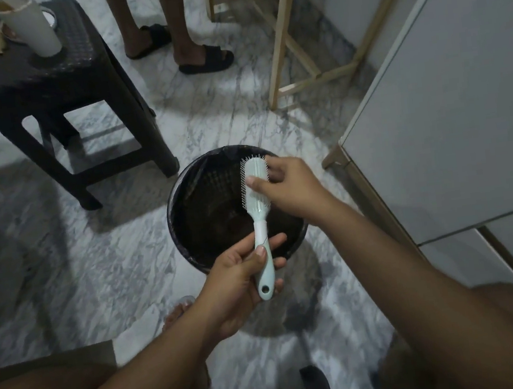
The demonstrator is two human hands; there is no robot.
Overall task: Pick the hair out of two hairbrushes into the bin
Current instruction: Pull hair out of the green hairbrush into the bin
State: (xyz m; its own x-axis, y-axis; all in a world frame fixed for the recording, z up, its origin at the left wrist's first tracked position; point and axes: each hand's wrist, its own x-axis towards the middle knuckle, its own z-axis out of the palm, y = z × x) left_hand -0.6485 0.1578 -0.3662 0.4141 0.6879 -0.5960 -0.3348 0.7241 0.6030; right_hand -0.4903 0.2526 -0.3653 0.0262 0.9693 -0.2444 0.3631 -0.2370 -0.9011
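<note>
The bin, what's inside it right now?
A dark liner lines the bin, with a brownish mass at the bottom, too dim to identify. The hairbrush, held above it by the left hand and right hand, hides part of the inside.

Glossy plastic hairbrush (256, 194), woven bin (217, 199), polished marble floor (97, 278).

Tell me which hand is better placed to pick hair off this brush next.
Right, probably. The right hand pinches the hairbrush at its bristle head, above the bin, while the left hand is occupied gripping the handle.
</note>
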